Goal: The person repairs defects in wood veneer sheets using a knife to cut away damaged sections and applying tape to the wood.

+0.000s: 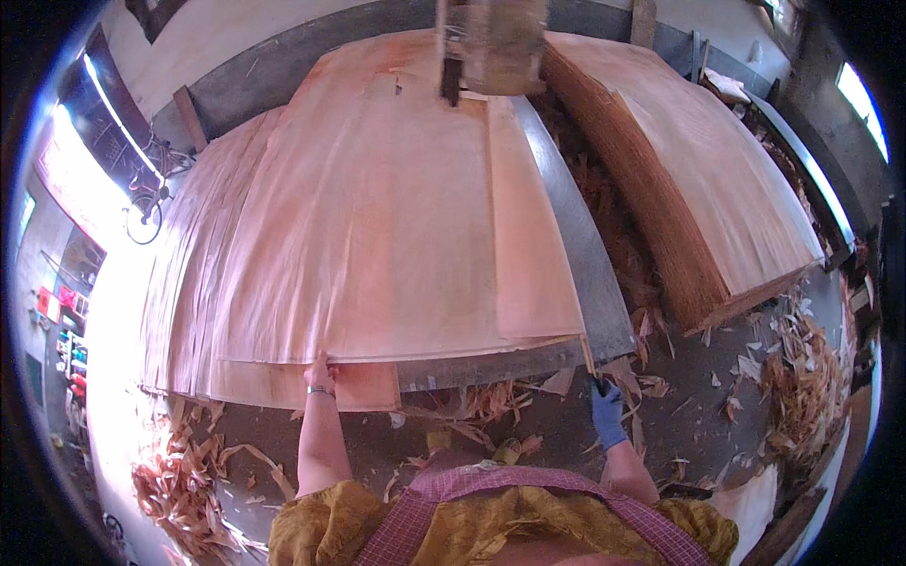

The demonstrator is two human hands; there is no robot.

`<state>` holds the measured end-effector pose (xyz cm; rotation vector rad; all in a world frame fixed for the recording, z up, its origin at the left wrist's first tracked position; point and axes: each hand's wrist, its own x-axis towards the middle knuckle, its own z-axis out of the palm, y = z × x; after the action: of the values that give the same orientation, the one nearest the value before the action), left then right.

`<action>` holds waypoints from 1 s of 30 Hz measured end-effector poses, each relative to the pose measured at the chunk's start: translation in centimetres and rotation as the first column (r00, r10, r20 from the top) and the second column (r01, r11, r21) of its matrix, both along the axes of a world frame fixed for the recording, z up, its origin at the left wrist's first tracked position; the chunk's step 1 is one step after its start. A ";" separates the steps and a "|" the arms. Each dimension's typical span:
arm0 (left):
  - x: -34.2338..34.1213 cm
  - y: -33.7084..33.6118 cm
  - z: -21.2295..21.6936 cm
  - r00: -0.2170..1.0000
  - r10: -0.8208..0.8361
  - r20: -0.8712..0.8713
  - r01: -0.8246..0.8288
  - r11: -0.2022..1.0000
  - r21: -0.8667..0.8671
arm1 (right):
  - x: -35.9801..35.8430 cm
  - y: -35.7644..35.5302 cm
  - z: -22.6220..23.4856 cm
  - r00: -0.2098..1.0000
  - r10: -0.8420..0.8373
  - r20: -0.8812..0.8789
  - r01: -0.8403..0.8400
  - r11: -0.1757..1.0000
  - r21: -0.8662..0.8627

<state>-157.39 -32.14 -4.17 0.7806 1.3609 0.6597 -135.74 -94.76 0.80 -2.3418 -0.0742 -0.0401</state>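
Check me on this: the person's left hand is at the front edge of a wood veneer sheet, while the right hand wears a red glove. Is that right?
Not quite: the head view shows that the glove on the right hand is blue, not red. The left hand is indeed at the front edge of the wood veneer sheet.

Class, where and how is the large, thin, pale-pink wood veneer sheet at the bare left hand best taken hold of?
Probably by the near edge of the large, thin, pale-pink wood veneer sheet, pinched from the person's side: that long edge is exposed, and the bare left hand touches it. The sheet is broad, so two spread grips would likely limit sagging.
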 end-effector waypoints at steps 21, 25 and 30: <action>16.6 -19.0 3.7 0.606 0.265 -0.750 0.565 0.520 0.641 | -0.9 -24.1 -9.1 0.983 -0.147 -0.112 0.158 0.983 0.093; 25.9 -36.4 9.0 0.628 0.034 -0.778 0.729 0.323 0.603 | 7.0 -26.8 -5.1 0.979 -0.074 -0.192 0.110 0.977 0.181; 33.0 -47.5 8.0 0.279 0.006 -0.960 0.947 0.167 0.276 | 18.2 -36.9 -5.1 0.991 -0.060 -0.117 0.060 0.998 -0.006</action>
<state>-124.39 -79.63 3.84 2.7788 1.1694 0.2297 -117.54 -131.66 -4.25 -2.3428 0.0547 0.0677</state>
